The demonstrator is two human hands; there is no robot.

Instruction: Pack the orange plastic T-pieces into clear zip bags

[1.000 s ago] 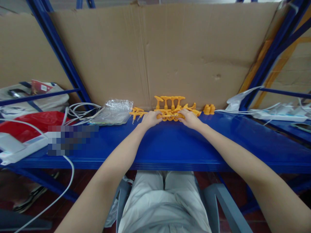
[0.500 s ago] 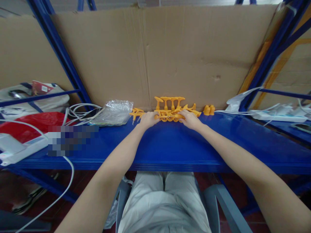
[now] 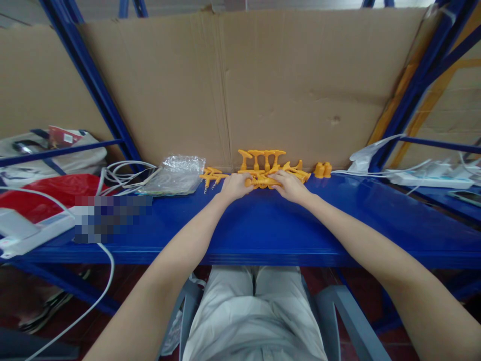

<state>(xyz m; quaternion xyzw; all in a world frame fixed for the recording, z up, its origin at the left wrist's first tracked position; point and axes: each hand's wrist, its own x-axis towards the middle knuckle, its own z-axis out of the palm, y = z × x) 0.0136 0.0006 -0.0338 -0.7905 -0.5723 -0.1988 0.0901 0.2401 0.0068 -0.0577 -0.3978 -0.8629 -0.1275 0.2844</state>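
Observation:
Both my hands are at the back of the blue table, closed on opposite ends of a low row of orange plastic corkscrew parts. My left hand grips the left end, with its fingertips on the orange plastic. At the right end, my right hand has its thumb and fingers curled over the parts. Small details between the hands are hard to make out. Just left of my left hand lie orange corkscrews with thin metal spirals. Behind the hands, several orange T-shaped handles stand upright. More orange pieces lie beside my right hand.
Two orange pieces stand farther right. A clear plastic bag and white cables lie left, near a power strip and a red bag. A cardboard panel closes off the back of the blue table.
My left hand has shifted slightly right and my right hand slightly left, closer together. The ring-shaped ends in the row between them show less clearly now.

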